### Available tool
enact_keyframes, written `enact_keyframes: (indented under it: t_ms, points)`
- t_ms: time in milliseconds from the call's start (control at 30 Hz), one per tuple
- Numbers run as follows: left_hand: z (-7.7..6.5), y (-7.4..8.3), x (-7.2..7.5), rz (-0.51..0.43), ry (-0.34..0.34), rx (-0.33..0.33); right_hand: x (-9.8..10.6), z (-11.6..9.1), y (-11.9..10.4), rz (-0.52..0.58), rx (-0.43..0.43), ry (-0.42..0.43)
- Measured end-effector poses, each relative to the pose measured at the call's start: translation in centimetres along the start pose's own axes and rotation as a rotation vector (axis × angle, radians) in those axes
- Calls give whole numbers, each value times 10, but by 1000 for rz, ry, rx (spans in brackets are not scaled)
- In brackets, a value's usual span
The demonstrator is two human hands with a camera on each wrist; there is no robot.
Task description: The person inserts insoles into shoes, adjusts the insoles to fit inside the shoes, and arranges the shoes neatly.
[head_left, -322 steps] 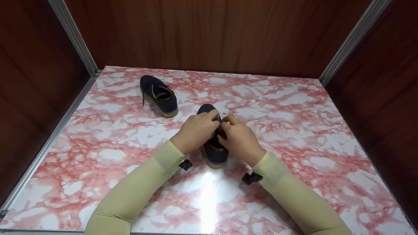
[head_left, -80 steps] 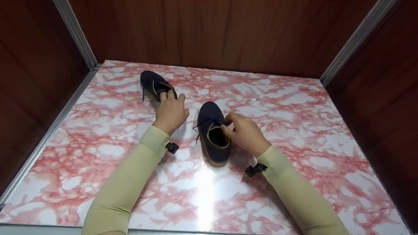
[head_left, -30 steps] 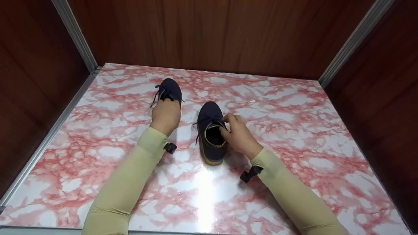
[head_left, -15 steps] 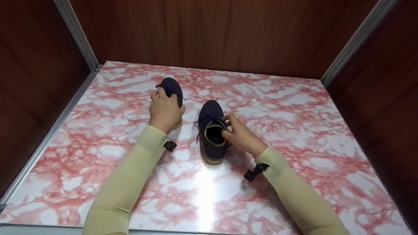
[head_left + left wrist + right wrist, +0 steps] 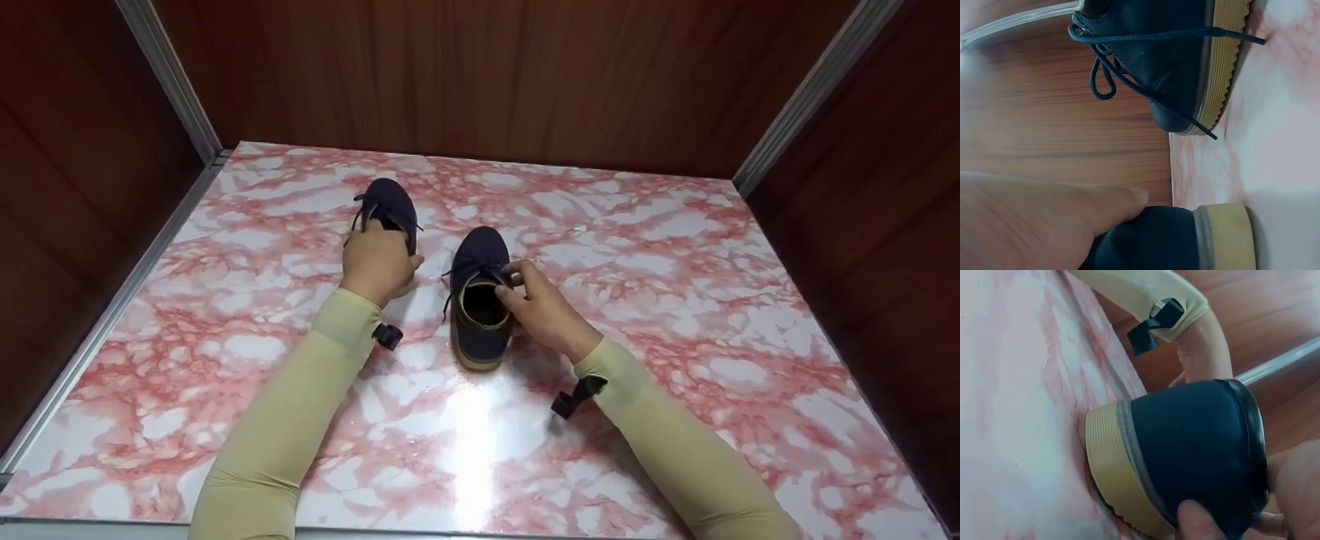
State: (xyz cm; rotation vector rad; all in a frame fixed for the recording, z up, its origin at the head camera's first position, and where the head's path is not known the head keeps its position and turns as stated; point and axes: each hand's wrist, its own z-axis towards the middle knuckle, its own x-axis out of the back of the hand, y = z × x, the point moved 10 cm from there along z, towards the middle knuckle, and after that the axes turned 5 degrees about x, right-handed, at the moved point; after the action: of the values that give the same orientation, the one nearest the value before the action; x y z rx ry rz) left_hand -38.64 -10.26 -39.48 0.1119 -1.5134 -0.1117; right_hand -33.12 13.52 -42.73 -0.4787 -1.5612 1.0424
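Two navy lace-up shoes with tan soles stand upright, toes pointing away. At the left shoe (image 5: 394, 196), farther back, my left hand (image 5: 375, 262) grips the collar and heel with its fingers partly hidden in the opening. The left wrist view shows the thumb lying along that shoe's heel (image 5: 1157, 239). My right hand (image 5: 546, 311) pinches the right side of the nearer right shoe (image 5: 484, 244), thumb at the collar and fingers outside. Its laces (image 5: 1157, 37) are tied in a bow, ends hanging on the left. The right wrist view shows its heel (image 5: 1190, 433).
The tabletop (image 5: 675, 300) has a red-and-white marbled pattern and a bright glare near the front. Brown wood-grain panels (image 5: 480, 82) with metal corner rails (image 5: 810, 97) enclose the back and sides. Black wrist cameras (image 5: 388, 336) sit on both forearms.
Both hands were at the right shoe's laces. The left hand then moved to the left shoe, brought it rightward and turned it roughly parallel. Lately, the right shoe has shifted slightly left.
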Motion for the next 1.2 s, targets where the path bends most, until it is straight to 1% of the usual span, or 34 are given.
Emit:
enact_keyframes:
  t_ms: [100,200,267,333,400,500,567,633,700,833,900,1000,1100,1200]
  points:
    - [1,1,-4,-6,-11,-22,10,1,-1,-41,10,21]
    - [2,1,-4,-14,-4,-33,24,1,-3,-113,28,69]
    - [3,0,-3,-21,2,-18,32,2,-2,-133,33,87]
    - [4,-3,-1,-41,10,22,35,2,-1,-137,32,91]
    - [4,-8,2,-82,41,75,37,3,0,-150,34,97]
    - [4,-15,10,-151,123,127,37,3,-1,-156,40,98]
    - [3,-19,14,-203,175,144,37,3,-1,-160,45,102]
    - [3,-22,14,-247,197,143,38,3,-2,-161,50,107]
    - [4,-23,9,-279,171,134,39,3,-2,-162,52,109]
    - [6,-22,-2,-297,74,117,40,4,-2,-164,56,116]
    - [8,-21,-5,-298,37,108,40,4,-3,-164,54,118]
    - [9,-21,-7,-312,19,96,40,4,-3,-168,54,121]
    - [10,-19,-7,-320,19,74,39,4,-3,-175,52,120]
    - [9,-17,-7,-309,26,57,38,3,-1,-188,51,115]
